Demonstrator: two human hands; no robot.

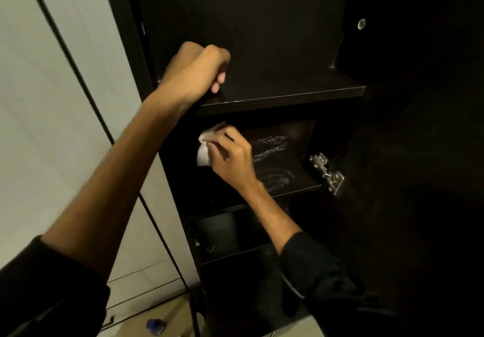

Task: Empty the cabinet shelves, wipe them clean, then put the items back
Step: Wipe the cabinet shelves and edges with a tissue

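Currently, the dark cabinet (262,35) stands open, its door (419,153) swung out at 3 o'clock with a metal hinge (327,173) showing on the inner edge.

1. Left hand (195,71): at 11 o'clock. Fingers are curled, with the fingertips (218,82) touching the front left part of the upper shelf (288,89). Whether they grasp the shelf edge or merely rest on it cannot be determined.

2. Right hand (233,157): near frame centre, inside the middle compartment. It grips a crumpled white cloth (204,151), held at the left side of the middle shelf (288,177), close to the back panel.

3. Middle shelf surface: pale wet streaks (272,148) lie to the right of the right hand, on the shelf and the lower back panel.

4. Lower compartment (227,234): at 6 o'clock, dim; contents cannot be determined.

5. Surroundings: light-coloured panels (52,101) occupy 9 o'clock. A small blue object (155,326), blurred, lies on the floor at 7 o'clock. Both forearms emerge from dark sleeves (314,271).
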